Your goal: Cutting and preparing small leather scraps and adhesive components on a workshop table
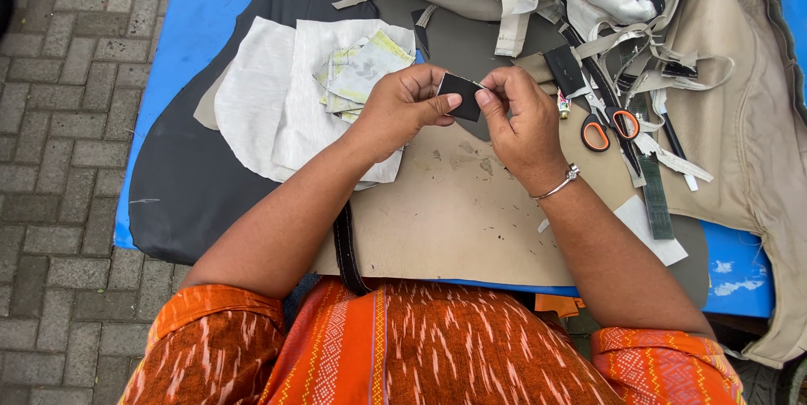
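We pinch a small black fabric patch (461, 96) between both hands at the centre of our view, above the tan sheet (454, 220). It looks light, thin and limp, perhaps hook-and-loop tape, so its edges are the best hold. Our left hand (402, 111) nips its nine-o'clock edge with thumb and forefinger; our right hand (523, 119) nips the three-o'clock edge, fingers curled. Orange-handled scissors (610, 126) lie at three o'clock, white cloth pieces (277, 102) at nine.

The scene is lit evenly by soft daylight, probably from an overcast sky. Only faint shadows are cast under the forearms. No glare is seen. Slight bending is noticed at the edges; focus is sharp.
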